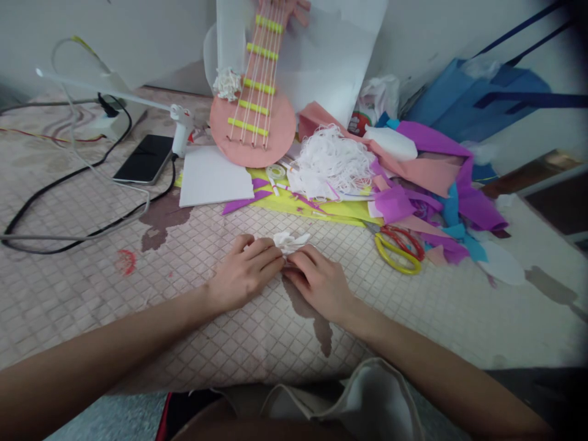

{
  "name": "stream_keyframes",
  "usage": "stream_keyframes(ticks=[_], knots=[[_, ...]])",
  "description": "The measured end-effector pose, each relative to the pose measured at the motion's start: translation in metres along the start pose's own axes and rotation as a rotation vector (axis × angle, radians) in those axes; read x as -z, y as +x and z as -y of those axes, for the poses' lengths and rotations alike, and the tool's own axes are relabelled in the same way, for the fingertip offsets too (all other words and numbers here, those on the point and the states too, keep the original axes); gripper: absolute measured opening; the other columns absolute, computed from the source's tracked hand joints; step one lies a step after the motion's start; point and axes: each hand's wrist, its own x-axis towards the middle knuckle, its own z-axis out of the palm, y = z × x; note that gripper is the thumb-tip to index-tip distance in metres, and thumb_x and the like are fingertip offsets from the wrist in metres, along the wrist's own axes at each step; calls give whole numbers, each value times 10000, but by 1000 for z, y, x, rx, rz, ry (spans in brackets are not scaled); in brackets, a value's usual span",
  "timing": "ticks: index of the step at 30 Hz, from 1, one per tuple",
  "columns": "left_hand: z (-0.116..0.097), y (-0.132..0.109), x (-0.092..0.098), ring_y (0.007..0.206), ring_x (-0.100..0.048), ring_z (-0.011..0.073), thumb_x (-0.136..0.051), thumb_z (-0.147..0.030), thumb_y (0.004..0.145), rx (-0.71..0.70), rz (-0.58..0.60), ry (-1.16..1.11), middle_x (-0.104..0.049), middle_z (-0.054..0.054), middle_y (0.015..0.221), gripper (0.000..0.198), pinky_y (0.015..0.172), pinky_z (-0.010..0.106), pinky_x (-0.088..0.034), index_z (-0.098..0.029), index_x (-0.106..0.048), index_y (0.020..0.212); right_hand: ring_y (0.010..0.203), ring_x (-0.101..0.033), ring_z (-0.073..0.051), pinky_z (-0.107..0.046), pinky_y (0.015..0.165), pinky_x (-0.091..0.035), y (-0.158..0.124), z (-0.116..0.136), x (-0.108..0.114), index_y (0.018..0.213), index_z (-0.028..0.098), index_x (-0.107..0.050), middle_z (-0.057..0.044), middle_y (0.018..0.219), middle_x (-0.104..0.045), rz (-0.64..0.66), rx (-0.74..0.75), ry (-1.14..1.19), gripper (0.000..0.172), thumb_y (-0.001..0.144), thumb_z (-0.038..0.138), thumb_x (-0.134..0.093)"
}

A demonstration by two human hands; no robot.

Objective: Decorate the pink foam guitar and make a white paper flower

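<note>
My left hand (245, 272) and my right hand (324, 282) meet low over the patterned tablecloth, fingertips close together. Between them they pinch a small bunch of white string (290, 241), whose loose strands fan out beyond my fingers. Its lower part is hidden by the fingers. Farther back lies a large tangle of white string (333, 162). Behind the hands a pink paper guitar (252, 131) leans upright, with yellow frets, pale strings and a white fluffy tuft (226, 84) at its left side.
Scissors (399, 251) with red and yellow handles lie right of my hands, beside purple, pink and blue scraps (427, 202). At left are a white board (214, 177), a phone (146, 159), a glue gun (181, 131), cables and a power strip (113, 122). A blue bag (478, 98) stands back right.
</note>
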Motion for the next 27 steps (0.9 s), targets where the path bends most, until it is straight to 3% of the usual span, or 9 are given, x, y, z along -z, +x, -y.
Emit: stream_keyframes(ticks=[5,14,22,27], knots=[[-1,2,0,925,-511,194,-366,-152,935,-13,14,1,-647,47,939,249,797,349,-376,-137,-610,891,784,-575,-129,-236,566,-400,1,1,2,934,184,-586,-41,940,-602,21,33,-64,193,936,237,-400],[-3,0,-5,967,-511,192,-480,-213,904,70,3,-54,-642,26,946,122,792,353,-366,-160,-589,894,757,-563,-139,-253,555,-391,2,3,2,873,172,-596,-30,863,-613,40,43,-138,176,922,204,-430],[-3,-2,-5,956,-505,204,-377,-159,932,13,40,8,-633,50,958,220,806,369,-359,-146,-594,896,775,-562,-137,-247,581,-399,-1,1,-1,876,175,-595,-35,873,-612,-68,50,-156,169,922,240,-447],[-5,0,-5,981,-504,195,-437,-194,920,61,-7,-2,-640,41,943,157,809,359,-364,-157,-588,905,778,-541,-148,-255,589,-401,-2,-1,0,836,168,-591,-37,843,-603,-15,78,-179,171,915,182,-440]])
